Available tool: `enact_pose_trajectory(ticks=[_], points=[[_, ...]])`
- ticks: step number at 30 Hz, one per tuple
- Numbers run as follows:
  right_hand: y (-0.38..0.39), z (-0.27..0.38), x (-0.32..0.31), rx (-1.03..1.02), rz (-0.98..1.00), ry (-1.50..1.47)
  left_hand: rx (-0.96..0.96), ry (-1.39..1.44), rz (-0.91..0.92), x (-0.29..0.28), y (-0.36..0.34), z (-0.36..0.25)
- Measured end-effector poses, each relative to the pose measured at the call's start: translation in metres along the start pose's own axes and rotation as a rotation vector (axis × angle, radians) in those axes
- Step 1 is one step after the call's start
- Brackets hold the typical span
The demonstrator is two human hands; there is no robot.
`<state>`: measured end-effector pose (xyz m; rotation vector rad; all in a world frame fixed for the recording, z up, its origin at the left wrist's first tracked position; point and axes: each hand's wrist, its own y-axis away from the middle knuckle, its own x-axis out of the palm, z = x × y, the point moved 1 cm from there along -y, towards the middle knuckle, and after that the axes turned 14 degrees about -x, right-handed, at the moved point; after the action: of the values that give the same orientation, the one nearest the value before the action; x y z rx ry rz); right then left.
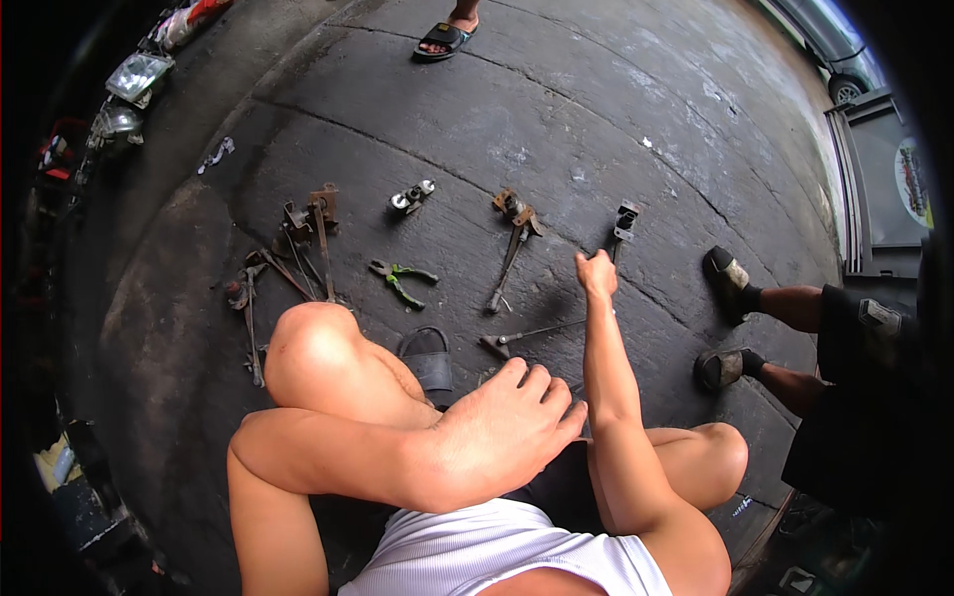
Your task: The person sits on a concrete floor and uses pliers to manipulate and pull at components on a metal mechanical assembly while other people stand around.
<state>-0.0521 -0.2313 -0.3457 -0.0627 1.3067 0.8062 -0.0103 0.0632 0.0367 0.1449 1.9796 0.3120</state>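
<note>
My left hand hovers over my lap, fingers loosely bent and apart, with nothing seen in it. My right arm stretches forward, and my right hand is closed at the rod end of a metal bracket part on the floor. The fingertips are partly hidden. Left of it lies a rusty bracket with a lever arm. Nearer to me is a thin metal rod with a dark end. Pliers with green and black handles lie by my left foot, and a shiny metal part lies beyond them.
More rusty brackets and levers lie left, beside a long metal arm. A person's dark shoes stand close at the right, and another person's sandalled foot is at the top. Lamps and parts line the left edge.
</note>
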Motion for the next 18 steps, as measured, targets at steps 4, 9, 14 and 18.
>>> enact_pose_trajectory(ticks=[4,9,14,18], points=[[0.004,-0.069,-0.012,0.241,-0.022,0.049,-0.002,-0.004,0.030,-0.004,-0.002,0.001],[0.014,-0.086,-0.006,0.252,0.052,0.036,-0.016,-0.015,0.035,-0.005,-0.003,-0.002],[0.016,-0.100,0.001,0.099,-0.095,-0.049,-0.007,-0.019,-0.001,-0.001,-0.002,-0.005],[0.010,-0.080,0.006,-0.007,-0.154,-0.080,-0.032,-0.034,0.017,-0.003,-0.002,-0.006]])
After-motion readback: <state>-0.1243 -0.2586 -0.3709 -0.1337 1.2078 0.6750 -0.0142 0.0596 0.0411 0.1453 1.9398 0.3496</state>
